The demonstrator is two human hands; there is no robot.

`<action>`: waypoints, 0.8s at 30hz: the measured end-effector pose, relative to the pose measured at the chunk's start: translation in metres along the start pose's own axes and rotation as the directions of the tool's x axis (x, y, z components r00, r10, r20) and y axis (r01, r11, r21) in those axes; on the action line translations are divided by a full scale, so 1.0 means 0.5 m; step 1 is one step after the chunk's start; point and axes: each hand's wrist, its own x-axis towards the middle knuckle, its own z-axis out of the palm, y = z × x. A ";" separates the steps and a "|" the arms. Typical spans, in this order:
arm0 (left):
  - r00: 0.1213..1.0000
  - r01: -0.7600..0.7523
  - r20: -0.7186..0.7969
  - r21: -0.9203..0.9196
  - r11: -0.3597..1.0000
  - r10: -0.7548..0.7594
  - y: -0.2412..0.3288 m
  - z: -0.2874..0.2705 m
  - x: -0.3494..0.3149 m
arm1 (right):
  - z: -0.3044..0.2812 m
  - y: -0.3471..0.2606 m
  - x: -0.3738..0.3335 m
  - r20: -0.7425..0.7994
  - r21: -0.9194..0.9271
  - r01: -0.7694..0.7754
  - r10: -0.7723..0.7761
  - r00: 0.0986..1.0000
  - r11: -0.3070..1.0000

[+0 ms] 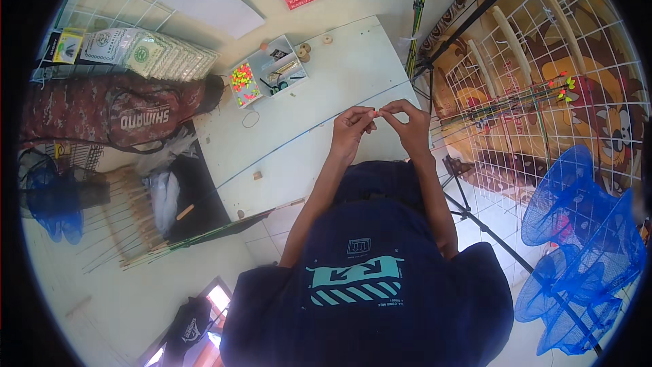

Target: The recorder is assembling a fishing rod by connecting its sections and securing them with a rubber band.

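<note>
Fingertips nearly together, the left hand (pixel 353 124) and right hand (pixel 410 123) share a narrow grip on a small red piece (pixel 376 114) pinched between them, its shape largely hidden and too tiny to make out, over a pale bench (pixel 305 166) bearing a compartment box (pixel 288 87).

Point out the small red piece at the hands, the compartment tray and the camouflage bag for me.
Small red piece (pixel 376 114): head view, middle of its visible part.
Compartment tray (pixel 286 88): head view, its near wall.
Camouflage bag (pixel 122 105): head view, middle of its side.
</note>
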 end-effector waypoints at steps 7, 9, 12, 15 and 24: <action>1.000 0.017 -0.011 -0.004 1.000 -0.017 0.001 0.004 0.001 | 0.000 0.000 0.001 0.001 -0.003 -0.004 0.004 1.000 1.000; 1.000 0.022 -0.013 -0.016 1.000 -0.022 0.002 0.003 0.001 | 0.000 -0.002 0.001 -0.004 0.004 -0.001 0.001 1.000 1.000; 1.000 0.007 0.000 -0.065 0.998 -0.007 -0.001 0.000 0.002 | 0.001 -0.005 0.002 -0.010 0.009 0.000 0.000 1.000 1.000; 1.000 0.028 0.009 -0.088 0.996 -0.027 -0.002 0.001 0.001 | 0.003 -0.007 0.001 -0.038 0.020 0.030 -0.029 0.999 0.999; 0.993 0.040 0.121 -0.246 0.969 -0.011 0.018 0.035 -0.010 | -0.014 -0.080 -0.001 -0.117 -0.034 0.096 -0.099 0.988 0.995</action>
